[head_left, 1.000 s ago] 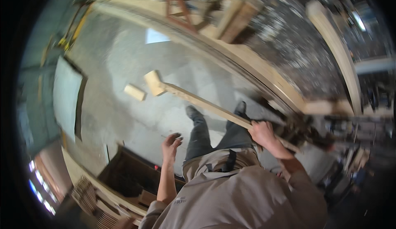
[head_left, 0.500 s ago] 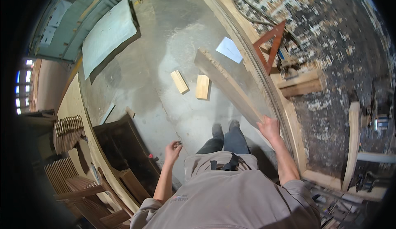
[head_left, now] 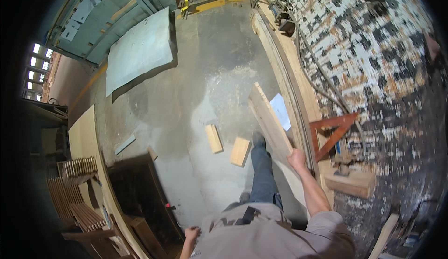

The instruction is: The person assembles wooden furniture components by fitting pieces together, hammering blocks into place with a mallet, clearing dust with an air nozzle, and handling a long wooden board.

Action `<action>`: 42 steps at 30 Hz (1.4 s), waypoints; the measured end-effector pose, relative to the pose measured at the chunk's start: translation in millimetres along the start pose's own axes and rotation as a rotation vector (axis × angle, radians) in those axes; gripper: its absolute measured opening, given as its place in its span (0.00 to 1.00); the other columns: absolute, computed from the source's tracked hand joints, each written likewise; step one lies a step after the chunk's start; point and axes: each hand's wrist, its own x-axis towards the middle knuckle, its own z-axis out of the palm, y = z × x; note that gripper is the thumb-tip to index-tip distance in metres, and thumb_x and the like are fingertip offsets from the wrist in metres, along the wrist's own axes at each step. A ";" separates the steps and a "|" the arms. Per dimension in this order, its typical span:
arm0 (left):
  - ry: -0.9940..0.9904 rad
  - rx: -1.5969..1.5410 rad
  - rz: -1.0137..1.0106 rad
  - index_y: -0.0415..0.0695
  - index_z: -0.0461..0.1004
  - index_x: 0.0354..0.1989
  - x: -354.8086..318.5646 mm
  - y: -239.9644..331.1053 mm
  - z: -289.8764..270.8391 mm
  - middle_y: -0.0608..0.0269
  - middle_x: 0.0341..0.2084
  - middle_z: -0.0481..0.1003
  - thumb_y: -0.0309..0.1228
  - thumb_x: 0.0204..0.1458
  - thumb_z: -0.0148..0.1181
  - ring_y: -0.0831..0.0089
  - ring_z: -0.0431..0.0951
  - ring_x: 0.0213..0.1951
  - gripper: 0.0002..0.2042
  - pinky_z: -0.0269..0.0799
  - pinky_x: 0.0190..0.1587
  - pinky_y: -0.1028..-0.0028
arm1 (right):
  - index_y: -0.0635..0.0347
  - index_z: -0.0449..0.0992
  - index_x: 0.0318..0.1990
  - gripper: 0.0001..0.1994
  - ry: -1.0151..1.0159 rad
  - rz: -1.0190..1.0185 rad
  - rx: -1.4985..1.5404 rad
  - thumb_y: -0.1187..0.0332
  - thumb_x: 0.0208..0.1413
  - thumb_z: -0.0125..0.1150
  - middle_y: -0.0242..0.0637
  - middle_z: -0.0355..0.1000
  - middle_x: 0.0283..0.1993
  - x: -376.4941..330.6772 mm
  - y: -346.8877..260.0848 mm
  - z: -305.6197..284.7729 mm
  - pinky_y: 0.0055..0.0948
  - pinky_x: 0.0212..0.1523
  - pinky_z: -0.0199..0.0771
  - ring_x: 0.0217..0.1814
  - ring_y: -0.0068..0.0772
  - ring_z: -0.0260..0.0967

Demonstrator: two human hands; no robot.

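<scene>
A: State the condition of each hand.

B: The right hand [head_left: 297,158] is closed around the near end of a long wooden plank [head_left: 269,119]. The left hand [head_left: 191,234] hangs low beside the person's hip, touching nothing; whether its fingers are curled or spread cannot be told at this size.

A: Where is the plank relative to the grip?

B: It extends forward and up-left from the right hand, over the concrete floor [head_left: 210,77]. Whether its far end rests on the floor or hangs above it cannot be told.

A: Describe its appearance.

B: Pale, unfinished timber, straight, flat-faced, with square edges. It is much longer than it is wide.

A: Handling characteristics?

B: Judged stiff and moderately heavy. Held at one end, the far end will likely pull downward and swing on turning. A hold nearer the middle, or a second hand farther along, would balance it. Raw edges may splinter.

A: What lies near the hand?

B: Two short wood blocks [head_left: 213,138] [head_left: 240,151] lie on the floor to its left. A triangular wooden frame [head_left: 332,135] stands just to its right.
</scene>
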 end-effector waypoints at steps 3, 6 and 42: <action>-0.045 -0.087 -0.174 0.32 0.75 0.36 -15.8 46.3 12.8 0.55 0.25 0.77 0.22 0.47 0.58 0.69 0.78 0.27 0.09 0.73 0.26 0.72 | 0.65 0.78 0.29 0.13 -0.075 0.034 -0.006 0.64 0.38 0.65 0.54 0.74 0.30 103.6 -15.3 30.3 0.44 0.38 0.74 0.36 0.54 0.73; -0.094 -0.503 -0.279 0.35 0.75 0.35 -7.2 72.1 22.9 0.62 0.23 0.76 0.24 0.50 0.59 0.74 0.75 0.25 0.06 0.71 0.26 0.76 | 0.67 0.78 0.29 0.10 -0.083 0.038 0.026 0.69 0.40 0.61 0.54 0.74 0.30 209.6 -42.1 50.6 0.44 0.39 0.74 0.36 0.54 0.73; -0.043 -0.555 0.046 0.33 0.72 0.44 131.5 38.9 -118.0 0.59 0.33 0.77 0.29 0.50 0.58 0.70 0.79 0.35 0.15 0.73 0.35 0.74 | 0.69 0.77 0.33 0.10 -0.194 0.926 0.198 0.73 0.46 0.51 0.51 0.75 0.33 -105.0 -3.3 39.4 0.42 0.29 0.73 0.30 0.48 0.75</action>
